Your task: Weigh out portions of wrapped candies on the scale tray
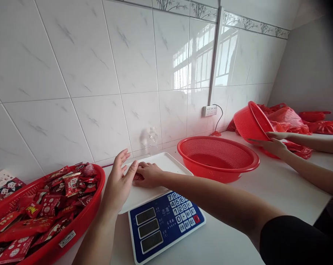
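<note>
My left hand point(119, 180) is held over the left side of a white scale tray point(173, 165), fingers spread and thumb apart, with nothing visible in it. Reaching across the tray, my right hand point(151, 175) has its fingers curled over small red-wrapped packets point(138, 177), which it mostly hides. Below the tray is the scale's blue panel point(163, 224) with number keys and dark displays. To the left stands a red basket point(101, 184) full of red-wrapped candies point(49, 206).
Right of the scale stands a red perforated basin point(207, 171). Another person's hands point(276, 145) hold a tilted red basket point(246, 123). Red plastic bags point(289, 119) lie behind it. A clear bottle point(153, 137) and a socket strip point(209, 110) are by the tiled wall.
</note>
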Tool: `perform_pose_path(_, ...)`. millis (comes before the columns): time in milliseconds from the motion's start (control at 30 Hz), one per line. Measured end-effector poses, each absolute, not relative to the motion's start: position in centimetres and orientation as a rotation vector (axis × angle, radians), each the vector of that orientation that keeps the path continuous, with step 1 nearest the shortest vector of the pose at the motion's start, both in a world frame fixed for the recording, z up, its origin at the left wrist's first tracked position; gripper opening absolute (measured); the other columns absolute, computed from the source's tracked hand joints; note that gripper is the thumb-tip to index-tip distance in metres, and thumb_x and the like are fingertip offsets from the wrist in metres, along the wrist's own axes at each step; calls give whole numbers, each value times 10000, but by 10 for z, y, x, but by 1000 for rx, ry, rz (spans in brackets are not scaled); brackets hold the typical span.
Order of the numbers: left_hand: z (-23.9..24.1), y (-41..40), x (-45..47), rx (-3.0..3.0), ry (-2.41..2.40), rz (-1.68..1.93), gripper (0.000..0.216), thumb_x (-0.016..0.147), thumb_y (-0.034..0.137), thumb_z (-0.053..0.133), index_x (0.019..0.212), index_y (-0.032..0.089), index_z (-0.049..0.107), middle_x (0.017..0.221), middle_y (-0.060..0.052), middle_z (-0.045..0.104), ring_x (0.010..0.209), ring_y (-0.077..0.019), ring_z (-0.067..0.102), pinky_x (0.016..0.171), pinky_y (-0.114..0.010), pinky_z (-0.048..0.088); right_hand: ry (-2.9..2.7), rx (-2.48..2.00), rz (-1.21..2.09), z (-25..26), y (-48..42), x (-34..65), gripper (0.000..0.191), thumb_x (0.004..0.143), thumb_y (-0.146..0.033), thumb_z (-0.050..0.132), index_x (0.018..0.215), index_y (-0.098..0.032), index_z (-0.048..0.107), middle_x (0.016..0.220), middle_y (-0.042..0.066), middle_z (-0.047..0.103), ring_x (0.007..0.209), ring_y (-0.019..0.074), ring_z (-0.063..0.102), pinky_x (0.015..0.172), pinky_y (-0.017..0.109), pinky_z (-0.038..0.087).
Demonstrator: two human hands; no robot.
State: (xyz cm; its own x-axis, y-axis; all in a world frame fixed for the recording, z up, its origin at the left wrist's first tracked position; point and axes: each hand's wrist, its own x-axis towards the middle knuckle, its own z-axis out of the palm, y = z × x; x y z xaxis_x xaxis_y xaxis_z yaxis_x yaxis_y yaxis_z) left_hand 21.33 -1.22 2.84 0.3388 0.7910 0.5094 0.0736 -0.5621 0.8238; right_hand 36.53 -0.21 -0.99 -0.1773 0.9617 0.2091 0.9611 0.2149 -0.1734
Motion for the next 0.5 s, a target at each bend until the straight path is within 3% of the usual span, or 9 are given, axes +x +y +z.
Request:
perform_pose_path(100,30,-12,212,1878,755,1288,486,845,445,532,1278,254,420,1346,-110,471,1292,-219,382,1044,-419,327,-2170,-1812,-81,-11,2,366,316,874,-453,443,1073,-255,587,1081,95,552,939,262,561,778,395,421)
perform_pose_path(267,32,-12,212,1874,735,1325,491,830,446,546,1262,237,438,1337,-118,480,1279,-228,399,1036,-427,341,-2093,-1831,-106,-6,5,371,267,909,-409,424,1000,-221,590,953,80,578,740,178,580,619,266,389)
perform_pose_path(500,30,-8,212,1880,699,1371,553,795,463,588,1278,239,439,1321,-109,496,1275,-239,406,1048,-438,338,-1900,-1905,-166,12,-21,420,192,900,-383,456,988,-245,556,957,21,620,751,135,564,594,213,352)
